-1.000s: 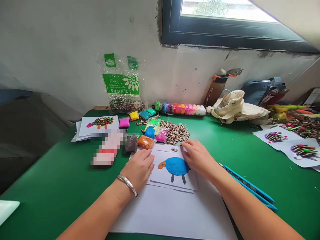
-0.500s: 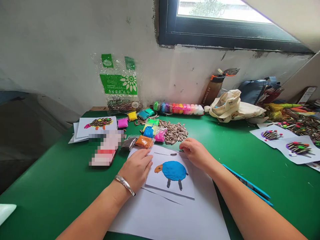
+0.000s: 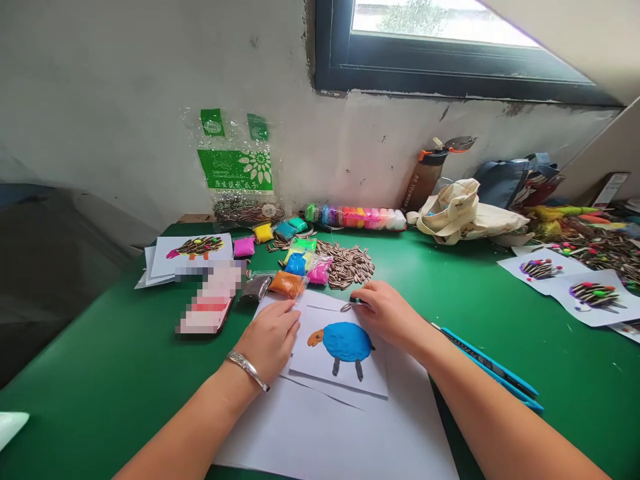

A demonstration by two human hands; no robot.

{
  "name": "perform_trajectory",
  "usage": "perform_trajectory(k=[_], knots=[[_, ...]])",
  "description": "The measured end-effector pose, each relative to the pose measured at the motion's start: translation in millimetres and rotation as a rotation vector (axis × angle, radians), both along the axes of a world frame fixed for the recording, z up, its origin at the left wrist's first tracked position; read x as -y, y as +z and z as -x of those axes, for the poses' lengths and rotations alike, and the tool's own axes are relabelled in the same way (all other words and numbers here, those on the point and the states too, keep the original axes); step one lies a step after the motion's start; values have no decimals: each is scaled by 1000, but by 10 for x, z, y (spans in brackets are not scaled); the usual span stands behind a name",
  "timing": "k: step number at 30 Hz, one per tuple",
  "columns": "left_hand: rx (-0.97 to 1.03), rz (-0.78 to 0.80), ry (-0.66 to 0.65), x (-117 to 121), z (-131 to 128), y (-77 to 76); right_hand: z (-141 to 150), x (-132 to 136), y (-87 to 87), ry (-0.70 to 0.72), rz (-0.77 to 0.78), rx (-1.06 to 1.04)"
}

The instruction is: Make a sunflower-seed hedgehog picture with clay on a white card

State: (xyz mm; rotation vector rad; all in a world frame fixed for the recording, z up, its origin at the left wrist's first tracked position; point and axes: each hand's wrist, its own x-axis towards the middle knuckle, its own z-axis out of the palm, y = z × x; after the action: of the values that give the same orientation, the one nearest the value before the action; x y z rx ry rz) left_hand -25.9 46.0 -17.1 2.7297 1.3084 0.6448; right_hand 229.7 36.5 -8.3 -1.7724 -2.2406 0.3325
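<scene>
head view: the bare left hand lies with fingers extended and close together at the left edge of one white paper card bearing a blue-bodied, orange-headed animal figure. the bare right hand is at the card's upper right corner, fingers bent and narrow; whether it grips anything cannot be told. the card rests on larger white paper sheets between both hands. one single striped seed lies at its top edge. beyond: one pile of striped seeds, two magenta clay packets, one blue clay packet, one orange-brown clay packet. at right, two slim light-blue tools and two white cards with spiky seed figures. surface: smooth green tabletop. room: scuffed grey-white wall, one dark-framed window, one brown drinking bottle, one cream cloth bag.
</scene>
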Motion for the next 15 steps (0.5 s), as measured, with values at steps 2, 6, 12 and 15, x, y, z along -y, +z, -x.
perform_trajectory(k=[2,6,12,15], knots=[[-1,-5,21,4,2,2,11,39,30,-31,0,49],[6,30,39,47,-20,57,32,89,96,-89,44,143],[21,21,63,76,-34,121,43,74,153,-88,75,190],[31,-73,108,23,15,76,40,73,147,-101,75,198]])
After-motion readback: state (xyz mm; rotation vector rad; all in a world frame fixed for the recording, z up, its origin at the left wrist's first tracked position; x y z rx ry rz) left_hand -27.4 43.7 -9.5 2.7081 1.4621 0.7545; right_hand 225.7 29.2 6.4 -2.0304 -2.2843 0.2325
